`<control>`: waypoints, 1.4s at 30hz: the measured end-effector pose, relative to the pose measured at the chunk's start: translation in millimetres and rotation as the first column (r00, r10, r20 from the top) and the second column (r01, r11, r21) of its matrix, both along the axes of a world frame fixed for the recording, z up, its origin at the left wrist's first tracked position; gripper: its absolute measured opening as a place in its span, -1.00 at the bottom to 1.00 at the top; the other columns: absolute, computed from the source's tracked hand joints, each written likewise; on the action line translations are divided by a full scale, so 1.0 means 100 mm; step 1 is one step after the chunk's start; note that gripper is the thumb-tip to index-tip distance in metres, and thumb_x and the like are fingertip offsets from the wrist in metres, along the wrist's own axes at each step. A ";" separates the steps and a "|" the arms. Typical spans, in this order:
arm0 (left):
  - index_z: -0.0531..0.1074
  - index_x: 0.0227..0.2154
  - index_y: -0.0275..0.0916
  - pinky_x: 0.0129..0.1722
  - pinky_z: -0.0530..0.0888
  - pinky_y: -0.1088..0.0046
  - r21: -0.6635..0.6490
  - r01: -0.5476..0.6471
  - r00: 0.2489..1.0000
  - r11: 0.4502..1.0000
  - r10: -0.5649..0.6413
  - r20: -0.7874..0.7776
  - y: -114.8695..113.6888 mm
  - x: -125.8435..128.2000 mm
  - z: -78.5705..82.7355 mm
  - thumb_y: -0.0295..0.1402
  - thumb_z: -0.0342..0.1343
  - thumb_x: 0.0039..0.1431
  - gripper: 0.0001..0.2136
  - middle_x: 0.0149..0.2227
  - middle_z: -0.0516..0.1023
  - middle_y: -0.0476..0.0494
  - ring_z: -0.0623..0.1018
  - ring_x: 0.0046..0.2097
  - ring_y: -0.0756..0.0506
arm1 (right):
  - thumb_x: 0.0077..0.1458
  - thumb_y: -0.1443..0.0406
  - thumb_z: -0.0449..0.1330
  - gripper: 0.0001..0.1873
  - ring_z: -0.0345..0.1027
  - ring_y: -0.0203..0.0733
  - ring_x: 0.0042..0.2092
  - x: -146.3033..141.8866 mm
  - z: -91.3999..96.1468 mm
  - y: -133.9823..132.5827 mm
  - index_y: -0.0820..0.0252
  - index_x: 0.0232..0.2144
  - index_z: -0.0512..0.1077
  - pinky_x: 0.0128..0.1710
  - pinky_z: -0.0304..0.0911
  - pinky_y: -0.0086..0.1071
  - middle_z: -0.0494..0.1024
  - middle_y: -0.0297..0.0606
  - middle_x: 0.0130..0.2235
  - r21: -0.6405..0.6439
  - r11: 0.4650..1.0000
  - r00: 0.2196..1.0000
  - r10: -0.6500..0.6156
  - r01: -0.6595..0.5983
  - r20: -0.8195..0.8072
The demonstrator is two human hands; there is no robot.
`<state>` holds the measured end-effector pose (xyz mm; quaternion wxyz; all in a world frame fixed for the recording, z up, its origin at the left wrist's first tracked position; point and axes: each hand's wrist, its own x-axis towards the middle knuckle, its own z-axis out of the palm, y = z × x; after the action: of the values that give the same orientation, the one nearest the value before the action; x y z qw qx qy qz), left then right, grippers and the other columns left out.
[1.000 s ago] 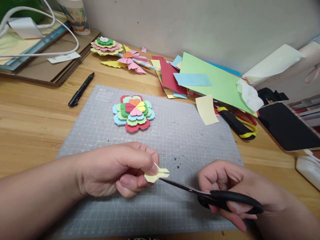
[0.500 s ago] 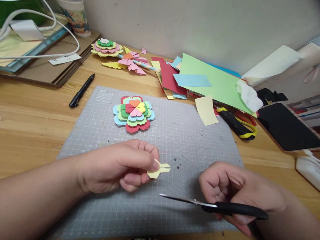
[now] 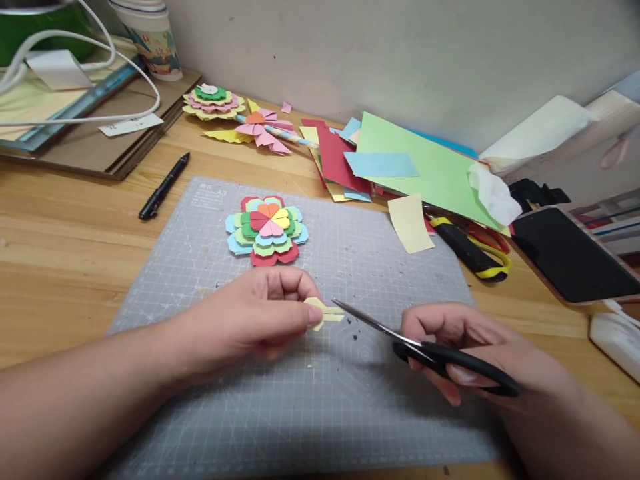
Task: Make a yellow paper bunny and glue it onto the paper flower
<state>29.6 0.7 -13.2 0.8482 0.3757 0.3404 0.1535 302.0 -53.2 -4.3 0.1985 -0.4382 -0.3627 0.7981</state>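
Observation:
My left hand (image 3: 260, 320) pinches a small folded piece of pale yellow paper (image 3: 323, 313) above the grey cutting mat (image 3: 200, 267). My right hand (image 3: 465, 350) grips black-handled scissors (image 3: 430, 347), and their blade tip rests right at the paper's right edge. A layered multicoloured paper flower (image 3: 267, 229) lies on the mat just beyond my left hand.
A stack of coloured paper sheets (image 3: 400, 160), a loose yellow slip (image 3: 411, 223) and a yellow-black knife (image 3: 473, 253) lie at the back right. A dark tablet (image 3: 570, 257) sits far right. A black pen (image 3: 164, 186), two more paper flowers (image 3: 215, 100) and cardboard (image 3: 100, 133) occupy the back left.
The scissors dropped away from the paper, then rose back so the blade tip meets it. My left hand turned the paper and moved it slightly away from me.

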 end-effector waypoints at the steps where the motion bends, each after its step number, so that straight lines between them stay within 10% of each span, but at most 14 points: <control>1: 0.35 -0.48 -0.23 -0.70 0.06 0.70 0.003 0.003 1.000 1.000 -0.003 -0.005 0.00 0.00 0.00 -0.25 0.24 0.09 -0.79 -0.69 0.15 0.19 0.05 -0.65 0.15 | -0.16 0.15 0.41 -0.66 0.17 -0.48 -0.62 0.01 0.00 0.00 0.29 -0.45 0.44 -0.64 -0.01 -0.63 0.37 -0.41 -0.62 -0.002 1.000 1.000 0.007 -0.007 0.012; 14: 0.31 -0.58 -0.26 -0.63 0.05 0.64 0.189 0.070 0.984 0.979 -0.036 -0.176 -0.01 0.03 0.08 -0.33 0.24 -0.05 -0.79 -0.63 0.25 0.13 0.13 -0.59 0.13 | -0.05 0.09 0.36 -0.62 0.17 -0.45 -0.59 0.05 -0.01 -0.04 0.27 -0.42 0.37 -0.61 0.08 -0.59 0.37 -0.39 -0.58 -0.029 0.995 0.995 0.101 -0.100 0.015; 42: 0.33 -0.57 -0.25 -0.75 0.03 0.70 0.037 0.113 0.982 0.993 -0.106 -0.153 0.01 0.04 0.06 -0.31 0.30 -0.08 -0.77 -0.72 0.23 0.18 0.10 -0.70 0.16 | 0.00 0.17 0.35 -0.70 0.11 -0.49 -0.60 0.03 0.09 -0.06 0.24 -0.47 0.35 -0.64 0.00 -0.65 0.35 -0.43 -0.60 -0.064 0.986 0.976 0.163 -0.155 0.143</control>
<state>33.9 2.0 -7.6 0.8184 0.4238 0.3786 0.0854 305.1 -59.3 5.1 0.0950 -0.4707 -0.3892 0.7861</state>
